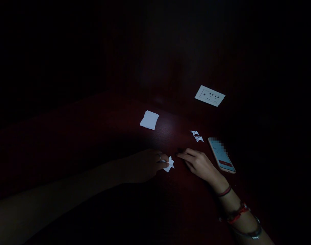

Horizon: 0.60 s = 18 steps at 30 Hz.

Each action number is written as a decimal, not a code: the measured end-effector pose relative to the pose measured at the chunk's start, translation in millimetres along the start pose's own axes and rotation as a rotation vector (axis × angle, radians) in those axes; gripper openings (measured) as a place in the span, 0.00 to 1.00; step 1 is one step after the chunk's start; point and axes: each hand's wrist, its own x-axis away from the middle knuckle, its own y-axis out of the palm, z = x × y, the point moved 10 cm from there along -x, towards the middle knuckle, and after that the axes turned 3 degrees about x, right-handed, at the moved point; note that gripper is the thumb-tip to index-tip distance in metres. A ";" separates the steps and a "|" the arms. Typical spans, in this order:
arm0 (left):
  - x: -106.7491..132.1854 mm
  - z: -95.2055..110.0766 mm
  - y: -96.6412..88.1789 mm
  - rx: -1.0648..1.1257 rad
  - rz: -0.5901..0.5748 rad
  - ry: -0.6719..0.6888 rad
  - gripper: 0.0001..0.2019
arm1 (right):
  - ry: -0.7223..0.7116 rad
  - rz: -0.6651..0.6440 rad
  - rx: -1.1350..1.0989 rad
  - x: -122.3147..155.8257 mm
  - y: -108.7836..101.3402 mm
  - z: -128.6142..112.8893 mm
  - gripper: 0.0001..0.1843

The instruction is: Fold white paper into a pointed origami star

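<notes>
The scene is very dark. My left hand [145, 165] rests on the dark red table [99, 136], its fingers closed on a small folded white paper piece [169, 164]. My right hand [197, 162] lies just right of that piece, fingers stretched out flat toward it, holding nothing. Red bands and a bracelet circle my right wrist.
A small stack of white paper squares [149, 119] lies further back. Two or three folded paper bits [197, 135] sit to the right, beside a lit phone [221, 155]. A white wall socket plate [210, 95] is behind them.
</notes>
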 end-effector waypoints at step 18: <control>-2.7 1.2 2.8 -0.033 -0.035 0.051 0.21 | -0.050 -0.073 -0.066 -5.3 7.4 -13.7 0.22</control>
